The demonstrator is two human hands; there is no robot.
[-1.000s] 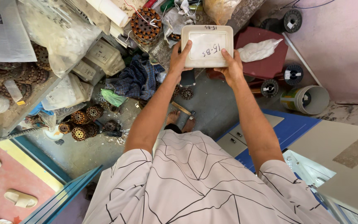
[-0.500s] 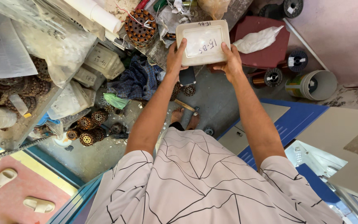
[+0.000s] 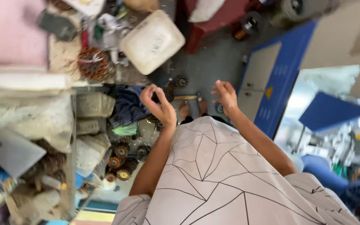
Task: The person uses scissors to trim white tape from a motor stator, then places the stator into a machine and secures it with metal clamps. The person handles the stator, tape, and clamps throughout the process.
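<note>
A white rectangular plastic tray [image 3: 153, 41] sits tilted on top of the clutter at the upper middle, held by nobody. My left hand [image 3: 159, 106] hangs below it with curled, parted fingers and nothing in it. My right hand [image 3: 226, 96] is further right, fingers loosely spread and empty, over the grey floor. Both hands are well apart from the tray. My bare feet [image 3: 192, 109] and a hammer [image 3: 186, 97] show on the floor between the hands.
A metal shelf [image 3: 72, 137] on the left holds plastic bags and copper wire coils [image 3: 121, 160]. A larger coil [image 3: 93, 63] lies by the tray. A dark red stool [image 3: 226, 16] stands behind, a blue machine cabinet [image 3: 278, 83] to the right, blue cloth [image 3: 128, 106] on the floor.
Both hands have let go of the white tray and dropped back toward my body. The tray now rests on the clutter. The camera has swung and tilted.
</note>
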